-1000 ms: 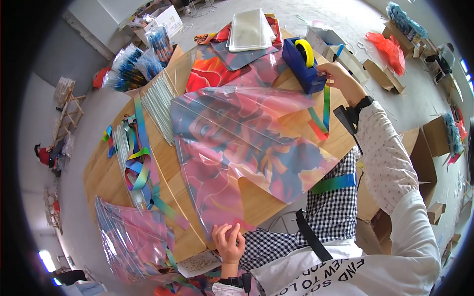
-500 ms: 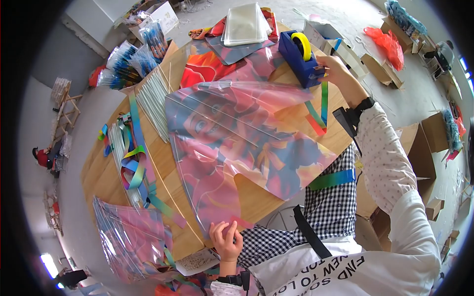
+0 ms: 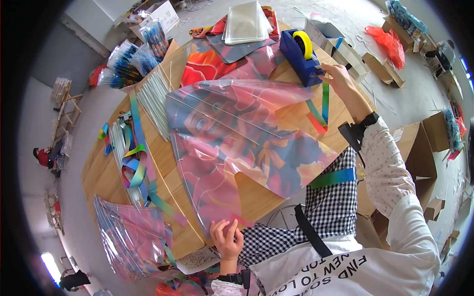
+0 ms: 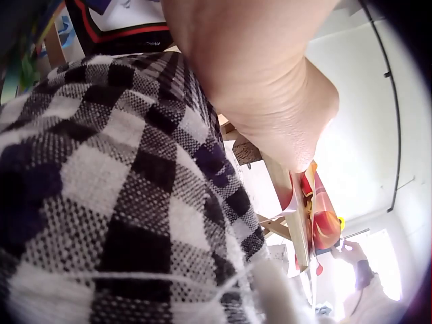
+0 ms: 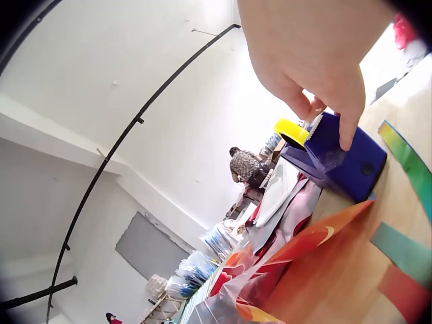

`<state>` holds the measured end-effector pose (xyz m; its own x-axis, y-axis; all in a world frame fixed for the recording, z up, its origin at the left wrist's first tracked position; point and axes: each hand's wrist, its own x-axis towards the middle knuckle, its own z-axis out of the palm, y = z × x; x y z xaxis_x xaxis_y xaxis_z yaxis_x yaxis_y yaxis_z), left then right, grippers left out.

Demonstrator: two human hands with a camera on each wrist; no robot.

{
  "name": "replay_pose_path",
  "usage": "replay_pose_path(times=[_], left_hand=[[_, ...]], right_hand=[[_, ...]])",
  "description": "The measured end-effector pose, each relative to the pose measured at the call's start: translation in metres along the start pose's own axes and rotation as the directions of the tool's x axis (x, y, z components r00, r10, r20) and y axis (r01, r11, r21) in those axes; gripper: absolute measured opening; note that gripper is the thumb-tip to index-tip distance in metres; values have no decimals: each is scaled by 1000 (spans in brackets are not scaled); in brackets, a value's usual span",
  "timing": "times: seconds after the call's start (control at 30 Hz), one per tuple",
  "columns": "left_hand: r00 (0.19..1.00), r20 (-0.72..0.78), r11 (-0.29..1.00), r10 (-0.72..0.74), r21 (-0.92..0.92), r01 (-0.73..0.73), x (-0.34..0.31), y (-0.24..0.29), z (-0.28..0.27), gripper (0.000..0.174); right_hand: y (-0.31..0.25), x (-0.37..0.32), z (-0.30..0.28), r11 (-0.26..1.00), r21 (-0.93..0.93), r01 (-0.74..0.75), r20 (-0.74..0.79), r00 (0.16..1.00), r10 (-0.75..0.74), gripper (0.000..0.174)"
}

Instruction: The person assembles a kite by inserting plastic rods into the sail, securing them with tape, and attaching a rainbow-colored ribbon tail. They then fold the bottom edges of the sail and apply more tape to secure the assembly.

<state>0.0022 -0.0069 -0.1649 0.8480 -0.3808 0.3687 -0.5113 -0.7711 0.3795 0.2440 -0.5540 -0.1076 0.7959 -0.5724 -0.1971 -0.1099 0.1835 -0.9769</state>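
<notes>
A printed plastic kite (image 3: 247, 143) with a cartoon face and thin rods lies spread over the wooden table (image 3: 266, 207). My left hand (image 3: 227, 241) holds its near corner at the table edge, with bent fingers beside a short red strip; in the left wrist view the fingers are hidden. At the far right, my right hand (image 3: 340, 79) reaches to the front end of a blue tape dispenser (image 3: 301, 64) carrying a yellow roll (image 3: 303, 45). Its fingertips pinch the clear tape at the cutter, the thumb side low against the dispenser's front (image 5: 351, 158).
White rods (image 3: 154, 106) and coloured ribbons (image 3: 136, 165) lie at the left. A stack of clear plastic sleeves (image 3: 243, 23) rests at the far edge. Another kite (image 3: 131, 234) hangs at the near left. Cardboard boxes (image 3: 419, 153) stand on the floor at the right.
The head view has shifted slightly, so the table's things appear a little higher. My right hand has drawn back slightly from the dispenser; my left hand stays at the kite's corner.
</notes>
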Motion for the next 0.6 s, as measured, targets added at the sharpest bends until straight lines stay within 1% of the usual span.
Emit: replay_pose_path(times=[0.07, 0.17, 0.27, 0.37, 0.4, 0.43, 0.47, 0.5, 0.53, 0.57, 0.6], left_hand=[[1000, -2, 1000, -2, 1, 2, 0, 0, 0, 29], [1000, 1, 1000, -2, 2, 2, 2, 2, -1, 30], [1000, -1, 1000, -2, -5, 2, 2, 1, -2, 31], [1000, 1, 1000, 1, -21, -1, 3, 2, -2, 31], [1000, 2, 1000, 4, -24, -3, 5, 3, -3, 31], [1000, 2, 1000, -4, -16, 4, 6, 4, -5, 31], [1000, 2, 1000, -3, -31, 3, 7, 3, -6, 31], [1000, -1, 1000, -13, -28, 13, 6, 2, -5, 32], [1000, -30, 999, -8, -35, 7, 5, 1, -1, 36], [999, -45, 1000, 10, -14, -11, 6, 1, -2, 37], [999, -53, 997, -4, -78, 0, 1, -3, 1, 36]], right_hand=[[9, -1, -2, 998, 1, 62, 8, 998, -62, 22], [17, 0, -2, 995, 37, 87, -49, 995, -85, 27], [22, -1, -6, 993, 71, 92, -16, 996, -91, 28], [27, -1, -13, 996, 31, 79, 14, 997, -79, 29], [28, -1, -13, 999, 3, 46, -28, 999, -45, 29], [35, 4, -19, 999, -12, 37, -20, 999, -37, 28], [32, -2, -19, 997, -72, 25, -23, 999, -27, 28], [36, 2, -24, 993, -111, 42, -1, 999, -42, 27], [42, 3, -30, 987, -148, 62, 30, 998, -58, 27], [50, 7, -39, 979, -186, 86, 69, 995, -74, 26], [62, 16, -50, 966, -232, 114, 107, 990, -91, 26]])
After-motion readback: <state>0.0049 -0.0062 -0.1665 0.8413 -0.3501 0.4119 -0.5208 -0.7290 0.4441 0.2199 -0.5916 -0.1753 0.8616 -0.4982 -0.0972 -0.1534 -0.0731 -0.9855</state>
